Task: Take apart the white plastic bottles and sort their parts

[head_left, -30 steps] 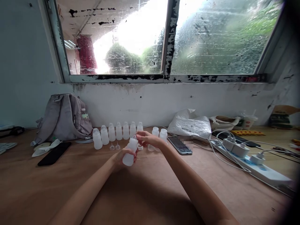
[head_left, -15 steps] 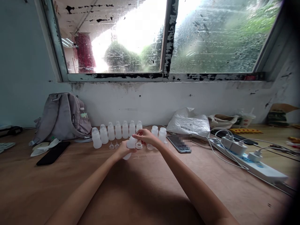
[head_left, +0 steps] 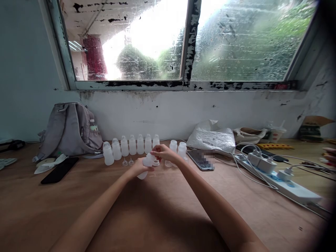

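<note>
A frosted, milky bottle [head_left: 148, 161] with rounded shoulders is held tilted above the middle of the bench [head_left: 147, 217], its neck leaning away from the near edge. The left hand [head_left: 139, 168] wraps it, fingers curled round its waist; the right hand [head_left: 162, 153] has its fingertips drawn together at the mouth, and whether they pinch some small part cannot be told. A smooth white ring [head_left: 155, 163] lies just beyond the bottle. Toward the far edge stands a row of seven matching bottles [head_left: 125, 148], translucent bodies under clear domed tops, with two glassy, flared teats [head_left: 127, 162] in front. Right of the hands, two open-necked bottles [head_left: 177, 148] stand upright near the far edge, beside a flat, glossy phone [head_left: 198, 159] and a crinkled, silvery plastic bag [head_left: 214, 138]. A soft grey fabric backpack [head_left: 69, 131] slumps near the far left corner, a matt black slab [head_left: 60, 170] before it. Toward the right edge runs a white power strip [head_left: 295, 189] with looping cables. The bench top is brown, dull and faintly mottled; behind its far edge rises a stained, pitted pale wall [head_left: 147, 115] beneath a streaked window [head_left: 147, 66] whose frame sheds flaking paint.
</note>
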Motion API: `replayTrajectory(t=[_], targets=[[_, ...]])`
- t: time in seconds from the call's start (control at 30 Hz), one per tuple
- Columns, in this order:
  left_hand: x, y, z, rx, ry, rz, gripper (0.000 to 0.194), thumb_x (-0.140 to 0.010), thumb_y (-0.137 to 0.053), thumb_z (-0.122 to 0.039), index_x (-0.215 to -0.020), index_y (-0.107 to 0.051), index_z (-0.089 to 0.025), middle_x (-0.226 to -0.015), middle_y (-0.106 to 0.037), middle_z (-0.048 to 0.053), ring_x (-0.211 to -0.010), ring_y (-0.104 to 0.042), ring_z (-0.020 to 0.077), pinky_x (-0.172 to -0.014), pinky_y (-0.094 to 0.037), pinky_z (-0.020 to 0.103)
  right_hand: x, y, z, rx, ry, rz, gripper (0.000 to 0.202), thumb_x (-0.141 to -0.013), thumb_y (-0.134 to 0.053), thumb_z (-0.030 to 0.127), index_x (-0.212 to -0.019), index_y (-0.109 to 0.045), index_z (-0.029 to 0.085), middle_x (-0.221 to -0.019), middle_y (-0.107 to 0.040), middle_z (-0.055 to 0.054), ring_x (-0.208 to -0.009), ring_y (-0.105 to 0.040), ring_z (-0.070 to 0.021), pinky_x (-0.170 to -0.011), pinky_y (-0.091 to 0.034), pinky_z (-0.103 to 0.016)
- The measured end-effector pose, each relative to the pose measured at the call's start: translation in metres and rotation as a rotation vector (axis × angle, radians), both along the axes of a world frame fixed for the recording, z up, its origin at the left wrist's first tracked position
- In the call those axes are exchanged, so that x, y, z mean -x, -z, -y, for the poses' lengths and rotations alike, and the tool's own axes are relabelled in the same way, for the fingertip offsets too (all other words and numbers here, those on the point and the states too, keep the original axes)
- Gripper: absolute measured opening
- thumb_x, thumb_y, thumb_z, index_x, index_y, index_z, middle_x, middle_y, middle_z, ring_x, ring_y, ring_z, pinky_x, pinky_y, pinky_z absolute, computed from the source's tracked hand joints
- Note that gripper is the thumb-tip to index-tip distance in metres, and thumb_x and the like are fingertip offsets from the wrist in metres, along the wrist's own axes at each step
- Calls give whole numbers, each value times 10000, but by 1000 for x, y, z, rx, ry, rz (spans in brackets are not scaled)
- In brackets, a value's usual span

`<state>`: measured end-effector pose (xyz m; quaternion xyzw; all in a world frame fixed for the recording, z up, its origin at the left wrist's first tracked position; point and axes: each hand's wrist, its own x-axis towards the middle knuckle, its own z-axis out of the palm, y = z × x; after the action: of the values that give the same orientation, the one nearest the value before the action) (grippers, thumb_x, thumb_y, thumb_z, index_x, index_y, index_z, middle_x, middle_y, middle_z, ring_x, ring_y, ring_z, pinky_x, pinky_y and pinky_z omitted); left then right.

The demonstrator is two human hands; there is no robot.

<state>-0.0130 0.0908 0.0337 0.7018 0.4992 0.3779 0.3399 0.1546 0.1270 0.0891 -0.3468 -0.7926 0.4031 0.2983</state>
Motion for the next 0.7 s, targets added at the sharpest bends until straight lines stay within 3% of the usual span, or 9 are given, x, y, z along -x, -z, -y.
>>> replayTrajectory(t=[0.3, 0.5, 0.7], targets=[[-3, -12, 15, 250, 206, 320, 286, -537, -702, -236, -779, -595, -127, -615, -547, -7, -528, -476, 113, -501, -352, 238, -7, -2, -4, 83, -134, -48, 333, -673, -614, 418, -845, -561, 137, -639, -519, 10, -550, -522, -93, -463, -443, -196], [-2, -13, 18, 341, 259, 392, 283, -548, -698, -235, -781, -583, -124, -625, -543, -1, -528, -490, 112, -500, -374, 244, -11, -4, -6, 62, -210, -60, 267, -685, -610, 307, -894, -580, 143, -682, -524, 8, -575, -494, -80, -485, -419, -183], [-3, -16, 24, 381, 269, 383, 223, -567, -672, -210, -744, -568, -122, -632, -533, 1, -533, -494, 114, -520, -392, 255, -15, -12, 0, 103, -266, -77, 311, -664, -605, 209, -971, -576, 175, -924, -565, -36, -701, -527, -104, -541, -433, -186]])
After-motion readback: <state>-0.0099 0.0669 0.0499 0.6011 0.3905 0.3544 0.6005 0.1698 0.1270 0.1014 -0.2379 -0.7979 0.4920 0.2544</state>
